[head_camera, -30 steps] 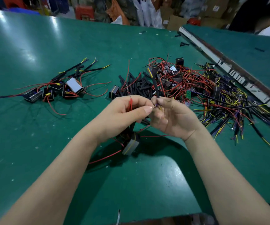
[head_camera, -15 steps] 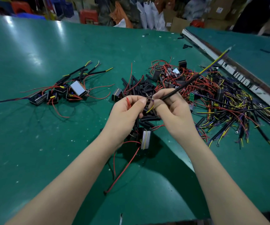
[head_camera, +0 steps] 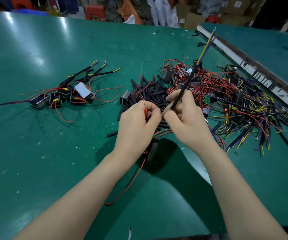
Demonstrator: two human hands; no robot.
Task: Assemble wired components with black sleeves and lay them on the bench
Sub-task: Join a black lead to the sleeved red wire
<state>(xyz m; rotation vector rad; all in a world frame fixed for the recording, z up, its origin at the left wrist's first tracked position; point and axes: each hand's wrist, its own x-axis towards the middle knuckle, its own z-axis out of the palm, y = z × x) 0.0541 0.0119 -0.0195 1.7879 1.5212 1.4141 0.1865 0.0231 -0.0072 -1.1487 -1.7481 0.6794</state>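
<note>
2 hands meet at frame centre above the table (head_camera: pixel 36 153): left hand (head_camera: pixel 136 123) pinches a red wire (head_camera: pixel 145 113); right hand (head_camera: pixel 186 116) grips a black-sleeved cable (head_camera: pixel 188 80) angled toward upper right.

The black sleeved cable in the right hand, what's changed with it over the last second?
The right hand has swung the black sleeved cable up from between the hands; it now points steeply up and away, its yellow and blue end high over the bench. The left hand still pinches the red wire. The finished pieces at left stayed put.
</note>
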